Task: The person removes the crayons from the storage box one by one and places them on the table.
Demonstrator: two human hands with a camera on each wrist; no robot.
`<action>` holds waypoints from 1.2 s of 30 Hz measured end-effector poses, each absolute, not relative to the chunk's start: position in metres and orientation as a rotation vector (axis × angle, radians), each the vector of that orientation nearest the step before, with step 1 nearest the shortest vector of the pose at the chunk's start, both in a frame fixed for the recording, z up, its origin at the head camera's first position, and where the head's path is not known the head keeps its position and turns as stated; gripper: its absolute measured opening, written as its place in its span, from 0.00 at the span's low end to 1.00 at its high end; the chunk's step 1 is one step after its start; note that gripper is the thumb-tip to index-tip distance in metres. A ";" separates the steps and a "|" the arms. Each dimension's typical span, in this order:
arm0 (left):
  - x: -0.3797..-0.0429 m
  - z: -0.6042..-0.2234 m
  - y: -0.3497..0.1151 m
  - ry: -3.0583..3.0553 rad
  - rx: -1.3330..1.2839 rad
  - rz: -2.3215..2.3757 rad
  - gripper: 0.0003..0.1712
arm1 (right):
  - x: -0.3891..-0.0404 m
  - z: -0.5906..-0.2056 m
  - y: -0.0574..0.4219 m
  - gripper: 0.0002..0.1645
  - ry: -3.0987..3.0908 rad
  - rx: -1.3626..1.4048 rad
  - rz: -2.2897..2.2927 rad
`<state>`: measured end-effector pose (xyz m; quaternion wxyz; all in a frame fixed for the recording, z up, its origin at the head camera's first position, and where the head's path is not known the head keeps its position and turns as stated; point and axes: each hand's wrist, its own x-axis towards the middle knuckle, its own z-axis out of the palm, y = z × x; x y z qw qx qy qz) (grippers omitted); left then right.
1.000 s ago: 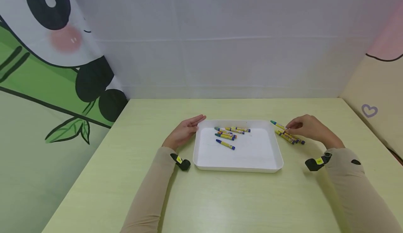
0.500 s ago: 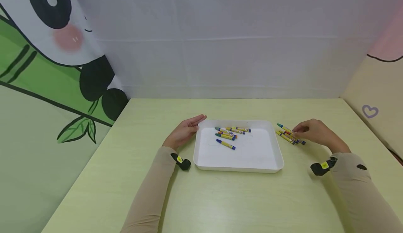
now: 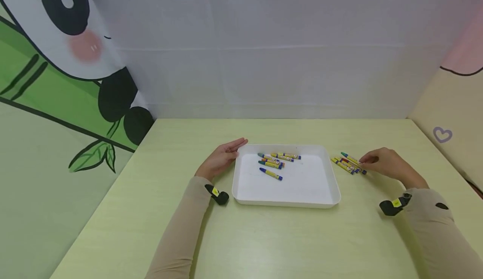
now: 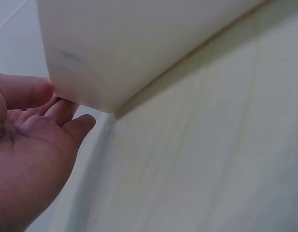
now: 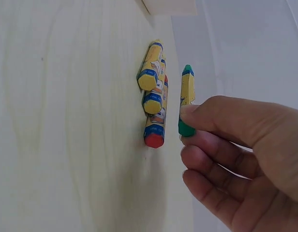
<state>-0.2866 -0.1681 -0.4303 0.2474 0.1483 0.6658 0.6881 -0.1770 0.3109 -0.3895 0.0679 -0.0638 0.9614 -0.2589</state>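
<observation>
The left hand (image 3: 219, 158) touched the white tray's (image 3: 298, 189) far-left corner, fingers extended. The right hand (image 3: 390, 166) pinched a green crayon (image 5: 187, 91), lettering illegible.

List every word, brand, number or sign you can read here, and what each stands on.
No text reads clearly.
Green crayon in the right hand: print blurred.
Red crayon, yellow crayons: lettering too small.
Crayons in the tray: print too small.
Wrist tags: too small.
Heart on the wall: drawn outline, no letters.
</observation>
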 end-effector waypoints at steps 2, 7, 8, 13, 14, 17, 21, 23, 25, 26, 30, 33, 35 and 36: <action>-0.287 -0.431 -0.168 1.810 0.402 1.874 0.33 | -0.176 -0.391 0.313 0.17 2.899 -0.185 -0.767; -0.288 -0.434 -0.168 1.808 0.391 1.872 0.33 | -0.175 -0.394 0.317 0.17 2.910 -0.173 -0.739; -0.289 -0.434 -0.168 1.808 0.387 1.873 0.33 | -0.174 -0.394 0.318 0.18 2.909 -0.173 -0.735; -0.290 -0.436 -0.167 1.820 0.377 1.869 0.33 | -0.174 -0.393 0.320 0.17 2.907 -0.178 -0.728; -0.290 -0.436 -0.167 1.820 0.375 1.870 0.33 | -0.173 -0.393 0.320 0.16 2.908 -0.178 -0.727; -0.291 -0.437 -0.167 1.808 0.372 1.880 0.33 | -0.173 -0.393 0.320 0.15 2.911 -0.189 -0.726; -0.292 -0.437 -0.168 1.765 0.395 1.904 0.33 | -0.173 -0.395 0.322 0.14 2.917 -0.187 -0.709; -0.292 -0.438 -0.168 1.746 0.408 1.913 0.34 | -0.174 -0.397 0.323 0.13 2.919 -0.190 -0.701; -0.293 -0.438 -0.168 1.745 0.409 1.914 0.34 | -0.174 -0.398 0.323 0.12 2.924 -0.195 -0.695; -0.293 -0.439 -0.168 1.746 0.408 1.914 0.34 | -0.174 -0.399 0.323 0.12 2.925 -0.191 -0.694; -0.294 -0.439 -0.168 1.753 0.407 1.913 0.33 | -0.175 -0.401 0.324 0.11 2.925 -0.194 -0.689; -0.293 -0.439 -0.167 1.764 0.406 1.909 0.33 | -0.175 -0.403 0.325 0.11 2.916 -0.188 -0.682; -0.293 -0.439 -0.167 1.771 0.401 1.907 0.34 | -0.176 -0.404 0.325 0.11 2.909 -0.184 -0.676; -0.293 -0.439 -0.167 1.775 0.399 1.906 0.34 | -0.176 -0.404 0.325 0.11 2.903 -0.182 -0.677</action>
